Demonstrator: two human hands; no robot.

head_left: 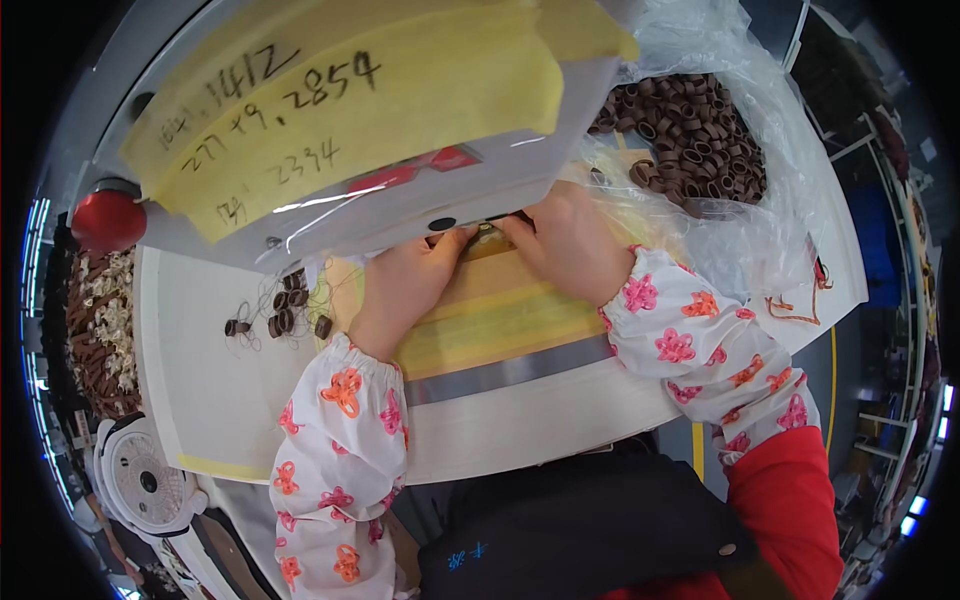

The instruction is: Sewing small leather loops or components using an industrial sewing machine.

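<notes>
Beneath the sewing machine head [500,165], both my hands meet with fingertips close together. My left hand [405,285] is closed in a pinch at the machine's lower edge. My right hand [575,245] is closed too, its thumb and finger pressed together just right of the left fingertips. A small dark piece shows between the two hands, too hidden to name. Under them lies a work surface covered in yellow tape [510,320]. Left of my left hand, several small brown loops [288,305] lie on the white table among loose threads.
A clear plastic bag [795,190] at the right holds a heap of brown loops [700,140]. A red knob [108,218] sticks out at the machine's left. A white fan [148,478] stands at the lower left, below a pile of brown strips [100,345]. Orange cord [795,308] lies near the right edge.
</notes>
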